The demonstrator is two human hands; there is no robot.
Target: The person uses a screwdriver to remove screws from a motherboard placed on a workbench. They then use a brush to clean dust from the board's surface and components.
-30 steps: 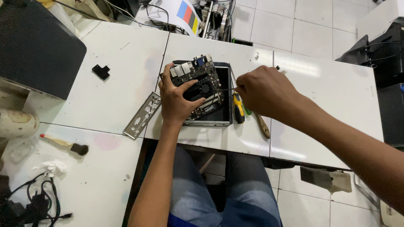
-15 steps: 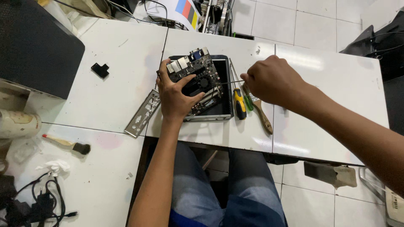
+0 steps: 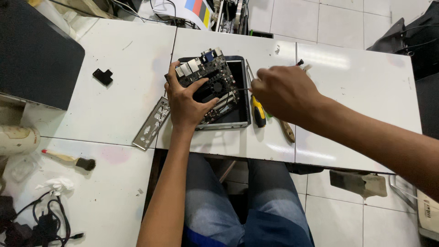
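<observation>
My left hand grips a small dark circuit board with silver ports, tilted up out of a shallow black case on the white table. My right hand is closed on a thin screwdriver whose dark shaft points left at the board's right side. Its handle is hidden inside my fist.
A yellow-and-black screwdriver and a wooden-handled tool lie right of the case. A silver port plate lies to its left, a small black bracket farther left. A brush and cables sit near the left edge. A dark box fills the upper left.
My left hand has tilted the board a little more upright in the case. My right hand has shifted slightly left, the screwdriver tip closer to the board.
</observation>
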